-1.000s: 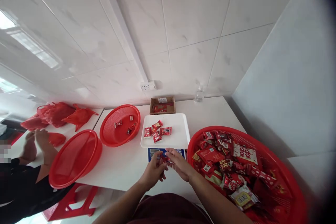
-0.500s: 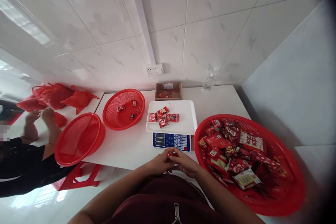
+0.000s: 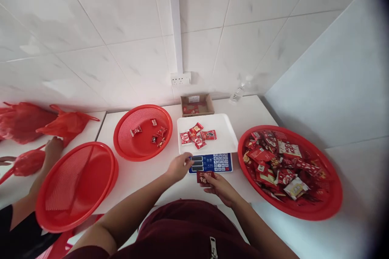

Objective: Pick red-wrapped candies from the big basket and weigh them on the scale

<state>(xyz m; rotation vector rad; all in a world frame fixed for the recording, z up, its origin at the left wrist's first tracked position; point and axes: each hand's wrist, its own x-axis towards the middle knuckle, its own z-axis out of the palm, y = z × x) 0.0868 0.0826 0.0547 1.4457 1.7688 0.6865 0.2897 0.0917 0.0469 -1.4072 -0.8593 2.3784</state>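
Observation:
My right hand [image 3: 221, 188] is closed on a small dark red packet [image 3: 204, 178] with pale printing, just in front of the scale's keypad. Beside the left end of the blue scale panel [image 3: 209, 163] is my left hand [image 3: 179, 168]; its fingers are loosely bent and a little apart, with nothing visible in them. The scale's white pan [image 3: 223, 131] carries several red wrapped candies [image 3: 199, 142]. To the left, a red basket [image 3: 127, 152] holds several small wrapped sweets [image 3: 154, 122].
A big red basket [image 3: 332, 206] full of mixed red packets stands right. Behind the scale are a cardboard box [image 3: 206, 107] and a clear bottle [image 3: 237, 94]. Another red basket [image 3: 82, 226] is at front left. Past it, a co-worker's hand [image 3: 54, 148] touches red plastic bags [image 3: 68, 125].
My hands were together around a small red item; now they are apart, the left farther left. The dark red packet shows in my right hand. One more sweet shows in the left basket.

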